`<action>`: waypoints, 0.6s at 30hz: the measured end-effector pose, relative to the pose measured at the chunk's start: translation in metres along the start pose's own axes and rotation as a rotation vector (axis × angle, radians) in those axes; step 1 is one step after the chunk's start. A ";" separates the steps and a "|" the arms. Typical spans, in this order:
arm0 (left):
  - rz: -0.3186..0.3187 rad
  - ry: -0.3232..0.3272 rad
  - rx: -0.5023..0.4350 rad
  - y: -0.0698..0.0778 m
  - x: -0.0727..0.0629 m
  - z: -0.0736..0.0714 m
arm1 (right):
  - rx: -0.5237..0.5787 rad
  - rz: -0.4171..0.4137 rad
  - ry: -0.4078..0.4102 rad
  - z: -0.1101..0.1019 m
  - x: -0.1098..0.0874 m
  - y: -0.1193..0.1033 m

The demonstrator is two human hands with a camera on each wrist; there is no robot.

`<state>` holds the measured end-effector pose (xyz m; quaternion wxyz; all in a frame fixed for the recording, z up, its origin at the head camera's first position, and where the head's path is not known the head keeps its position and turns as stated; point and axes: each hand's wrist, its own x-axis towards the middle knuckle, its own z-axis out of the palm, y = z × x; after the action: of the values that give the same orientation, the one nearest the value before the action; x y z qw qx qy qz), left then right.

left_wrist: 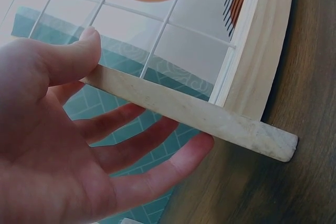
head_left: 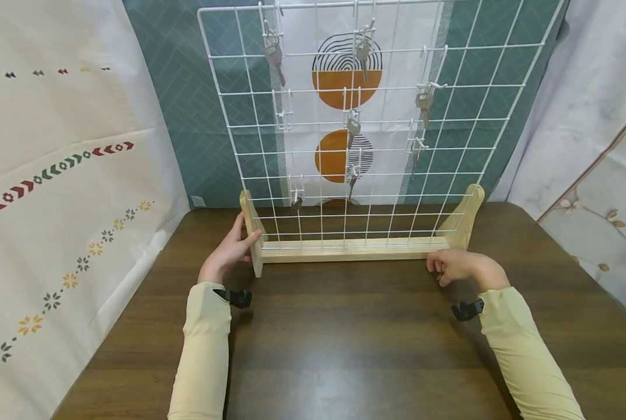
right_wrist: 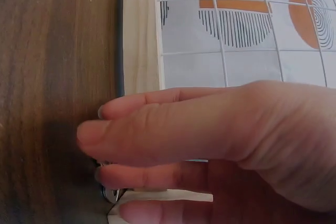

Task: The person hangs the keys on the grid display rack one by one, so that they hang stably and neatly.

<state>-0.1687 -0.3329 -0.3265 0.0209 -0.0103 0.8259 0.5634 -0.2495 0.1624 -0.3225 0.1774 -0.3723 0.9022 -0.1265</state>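
Observation:
A white wire grid (head_left: 323, 105) stands upright in a pale wooden stand (head_left: 344, 251). My left hand (head_left: 231, 248) grips the stand's left side piece. In the left wrist view its thumb lies on one side of the wood, its fingers (left_wrist: 157, 145) on the other. My right hand (head_left: 462, 268) is low at the stand's right end, fingers curled. In the right wrist view a small shiny metal piece (right_wrist: 110, 193) shows between its fingers, mostly hidden. Keys hang from hooks on the grid, among them an upper-left key (head_left: 273, 55) and a middle key (head_left: 352, 125).
The dark wooden table (head_left: 323, 338) spreads in front of the stand. Behind the grid hangs a green and white cloth (head_left: 186, 99) with orange and striped circles. A patterned cream cloth (head_left: 81, 192) is on the left, a flowered pale one (head_left: 607, 221) on the right.

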 end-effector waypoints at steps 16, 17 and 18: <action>-0.002 0.004 0.000 0.000 0.000 0.001 | -0.143 -0.025 0.132 0.001 -0.004 0.005; -0.003 0.005 0.002 0.000 0.000 0.001 | -0.150 -0.016 0.125 0.002 -0.004 0.004; -0.002 0.003 0.004 0.000 0.000 0.002 | -0.157 -0.010 0.118 0.003 -0.004 0.004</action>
<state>-0.1685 -0.3312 -0.3272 0.0203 -0.0119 0.8271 0.5616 -0.2479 0.1679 -0.3254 0.0936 -0.3816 0.9163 -0.0778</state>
